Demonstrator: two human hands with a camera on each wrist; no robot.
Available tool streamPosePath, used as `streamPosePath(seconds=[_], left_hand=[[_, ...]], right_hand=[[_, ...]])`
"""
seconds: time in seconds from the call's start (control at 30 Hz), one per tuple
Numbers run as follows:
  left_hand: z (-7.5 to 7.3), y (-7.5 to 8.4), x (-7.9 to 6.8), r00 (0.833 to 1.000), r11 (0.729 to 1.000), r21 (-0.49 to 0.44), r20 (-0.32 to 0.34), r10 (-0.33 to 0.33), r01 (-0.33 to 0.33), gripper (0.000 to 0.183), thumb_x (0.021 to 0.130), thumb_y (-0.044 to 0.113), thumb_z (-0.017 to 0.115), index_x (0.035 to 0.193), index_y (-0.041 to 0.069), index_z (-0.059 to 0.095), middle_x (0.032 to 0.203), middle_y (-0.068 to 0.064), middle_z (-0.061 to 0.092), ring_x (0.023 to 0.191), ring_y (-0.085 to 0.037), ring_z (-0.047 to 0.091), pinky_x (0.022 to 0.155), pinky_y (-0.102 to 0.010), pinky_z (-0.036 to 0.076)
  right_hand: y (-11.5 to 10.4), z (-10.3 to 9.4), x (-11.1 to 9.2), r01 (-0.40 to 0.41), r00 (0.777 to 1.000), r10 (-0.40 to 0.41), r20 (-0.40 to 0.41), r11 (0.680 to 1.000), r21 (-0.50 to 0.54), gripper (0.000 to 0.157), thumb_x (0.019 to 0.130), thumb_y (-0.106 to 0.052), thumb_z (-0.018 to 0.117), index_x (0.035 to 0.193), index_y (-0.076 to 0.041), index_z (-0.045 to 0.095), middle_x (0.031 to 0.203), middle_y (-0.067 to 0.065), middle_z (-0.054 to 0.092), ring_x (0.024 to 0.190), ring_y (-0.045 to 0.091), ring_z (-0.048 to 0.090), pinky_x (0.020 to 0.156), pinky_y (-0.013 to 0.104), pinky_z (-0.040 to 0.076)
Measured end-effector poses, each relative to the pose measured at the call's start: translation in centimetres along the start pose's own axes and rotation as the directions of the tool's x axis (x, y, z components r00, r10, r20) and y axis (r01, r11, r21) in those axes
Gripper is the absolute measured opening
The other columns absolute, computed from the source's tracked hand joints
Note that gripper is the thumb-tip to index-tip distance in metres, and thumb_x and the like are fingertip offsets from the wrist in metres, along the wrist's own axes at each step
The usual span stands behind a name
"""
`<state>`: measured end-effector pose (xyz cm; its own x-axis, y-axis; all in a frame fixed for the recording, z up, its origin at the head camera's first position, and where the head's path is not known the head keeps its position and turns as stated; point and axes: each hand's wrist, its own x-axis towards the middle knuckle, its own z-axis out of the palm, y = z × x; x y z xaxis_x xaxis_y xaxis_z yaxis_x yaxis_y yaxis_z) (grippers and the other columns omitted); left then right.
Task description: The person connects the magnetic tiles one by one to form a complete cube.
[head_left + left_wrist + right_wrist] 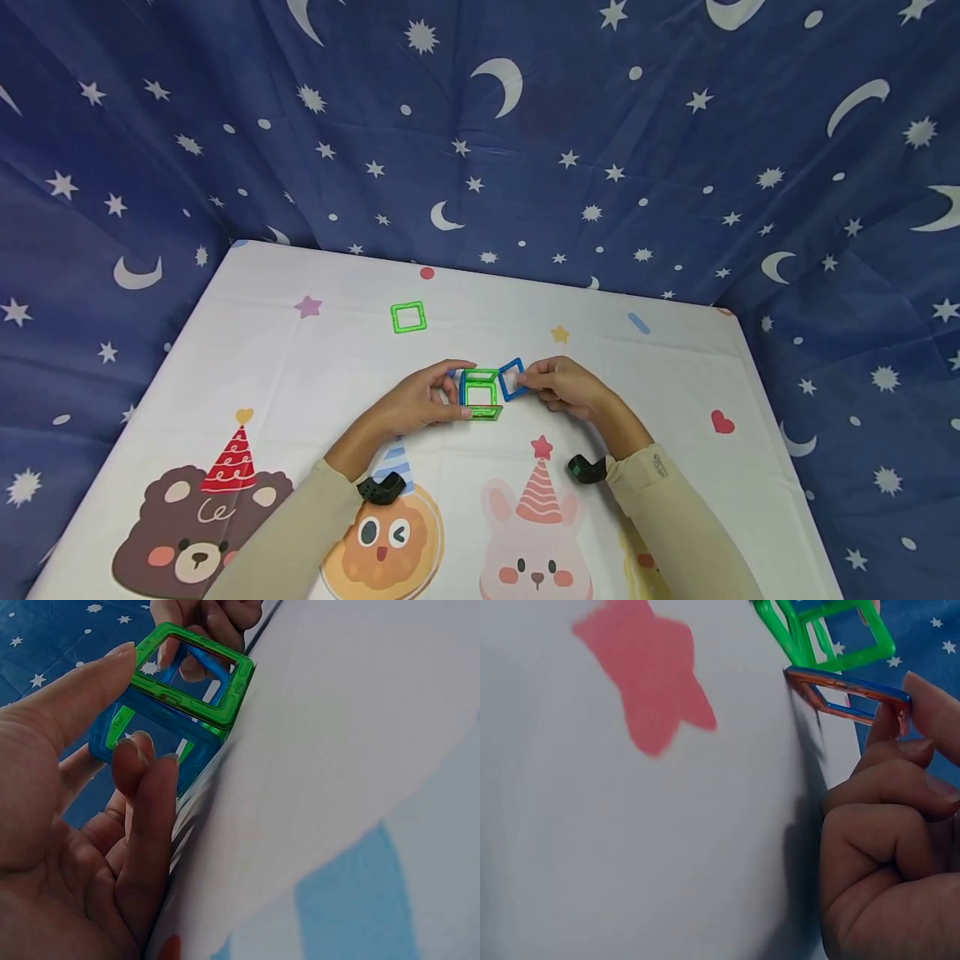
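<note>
Mid-table, my left hand [420, 398] grips an open box of square magnetic tiles, thumb on the near wall and a finger on the far one. Green tiles [487, 413] form the near, far and bottom faces; a blue tile [199, 761] makes the left face, showing beside my curled fingers in the left wrist view. Between thumb and fingers, my right hand [568, 387] pinches another blue square tile [847, 680]. It is tilted beside the box's open right side, one corner close to the green edge in the right wrist view.
A loose green square tile [393, 320] lies flat farther back, left of the box. The white tablecloth [337, 350] has printed animals and shapes. A dark blue star-patterned curtain [525, 200] stands behind the table. Each wrist wears a small black camera [587, 469].
</note>
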<state>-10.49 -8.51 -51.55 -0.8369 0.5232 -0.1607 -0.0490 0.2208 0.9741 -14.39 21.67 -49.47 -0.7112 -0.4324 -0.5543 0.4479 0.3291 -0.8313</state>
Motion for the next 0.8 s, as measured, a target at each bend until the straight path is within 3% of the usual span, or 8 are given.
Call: streamPosePath(seconds=[0.3,0.6,0.8], left_hand=[[0.0,-0.2,0.0,1.0,1.0,-0.009,0.001,0.001,-0.001,0.073,0.083,0.026,0.087,0.146,0.025,0.053,0.096,-0.011,0.061,0.063,-0.015,0.052,0.056,-0.023,0.046],[0.1,-0.2,0.0,1.0,1.0,-0.014,0.008,0.01,-0.01,0.073,0.083,0.024,0.087,0.147,0.023,0.052,0.095,-0.011,0.06,0.062,-0.014,0.052,0.055,-0.023,0.046],[0.0,-0.1,-0.1,1.0,1.0,-0.021,0.011,0.016,-0.015,0.071,0.083,0.023,0.087,0.146,0.025,0.052,0.095,-0.009,0.06,0.062,-0.015,0.052,0.056,-0.023,0.046]], right_hand=[[-0.2,1.5,-0.5,0.007,0.994,-0.01,0.109,1.0,0.026,0.021,0.103,-0.023,0.062,0.092,-0.005,0.065,0.059,-0.005,0.035,0.049,0.011,0.027,0.046,0.025,0.021],[-0.5,2.6,-1.0,0.015,0.993,-0.013,0.115,1.0,-0.023,0.026,0.103,-0.02,0.061,0.085,-0.004,0.055,0.059,-0.003,0.034,0.049,0.012,0.027,0.046,0.025,0.022],[-0.9,3.2,-1.0,0.038,0.997,-0.033,0.067,0.996,-0.083,0.027,0.1,-0.026,0.066,0.086,-0.004,0.059,0.058,-0.003,0.035,0.048,0.012,0.028,0.045,0.025,0.022]])
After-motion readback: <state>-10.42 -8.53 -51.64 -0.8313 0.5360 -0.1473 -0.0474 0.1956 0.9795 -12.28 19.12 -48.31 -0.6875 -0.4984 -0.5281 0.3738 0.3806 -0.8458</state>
